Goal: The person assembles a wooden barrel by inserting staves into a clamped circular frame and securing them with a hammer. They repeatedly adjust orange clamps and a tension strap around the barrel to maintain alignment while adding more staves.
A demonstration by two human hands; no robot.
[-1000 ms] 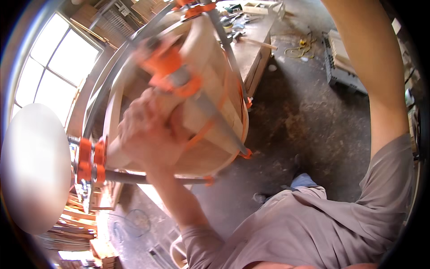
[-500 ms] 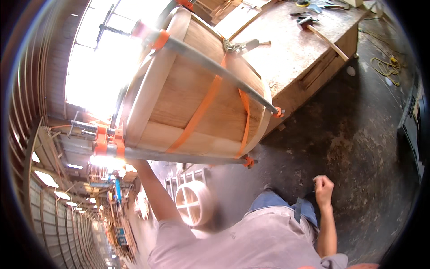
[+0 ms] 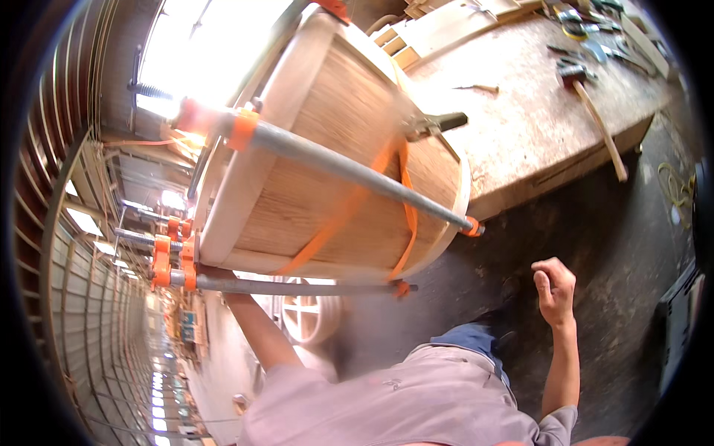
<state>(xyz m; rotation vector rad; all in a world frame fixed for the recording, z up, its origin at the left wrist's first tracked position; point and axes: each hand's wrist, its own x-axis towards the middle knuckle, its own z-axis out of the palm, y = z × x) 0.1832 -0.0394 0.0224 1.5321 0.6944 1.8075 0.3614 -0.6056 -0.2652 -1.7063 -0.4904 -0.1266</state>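
Observation:
A curved wooden cabinet-like piece (image 3: 312,186) rests at the near end of the workbench, held by steel pipe clamps with orange jaws. The upper pipe clamp (image 3: 342,172) crosses its panelled face, and the lower pipe clamp (image 3: 297,286) runs under its near edge. Around the piece goes an orange ratchet strap (image 3: 410,215) with a dark ratchet buckle (image 3: 435,126) at the top. My left forearm (image 3: 260,331) reaches up to the clamp end of the piece; the pipe and wood hide its fingers. My right hand (image 3: 555,291) is curled closed over the floor, nothing visible in it.
On the workbench (image 3: 513,97) lie a mallet (image 3: 595,119), a thin pointed tool (image 3: 480,88) and several other hand tools. Yellow cord (image 3: 673,186) lies on the dark floor at right. A round wooden frame (image 3: 309,316) stands behind my left arm.
My view has shifted, so the bench and its tools show more fully. My right hand has risen slightly, still closed. My left arm stays at the clamped piece.

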